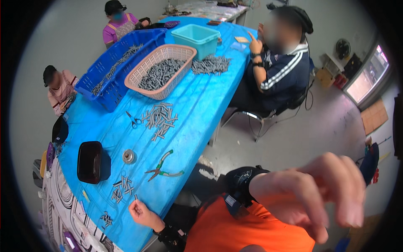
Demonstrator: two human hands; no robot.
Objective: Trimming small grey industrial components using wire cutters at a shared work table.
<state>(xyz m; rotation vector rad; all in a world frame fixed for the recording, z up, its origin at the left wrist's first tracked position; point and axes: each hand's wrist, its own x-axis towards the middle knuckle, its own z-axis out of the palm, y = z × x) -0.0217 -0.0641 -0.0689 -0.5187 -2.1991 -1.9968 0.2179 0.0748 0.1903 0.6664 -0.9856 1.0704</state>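
Observation:
My left hand (142,215) rests at the near edge of the blue-covered table, thumb and fingers pinched on a small grey stick-like piece whose tip pokes out. Close beyond it lie a loose group of similar grey pieces (122,188) and a smaller dark cluster (106,219). My right hand (312,189) is raised off to the right, large in the picture and slightly blurred, its fingers bent and apart with nothing visible in them. Green-handled pliers (156,171) lie spread on the cover, beside a small round metal-topped jar (129,156).
A dark box (89,161) stands at left. Farther off are scissors (134,121), a pile of grey pieces (159,119), a pink basket (161,94), a blue crate (100,100) and a turquoise tub (195,38). A co-worker (281,71) sits at right; two others are across the table.

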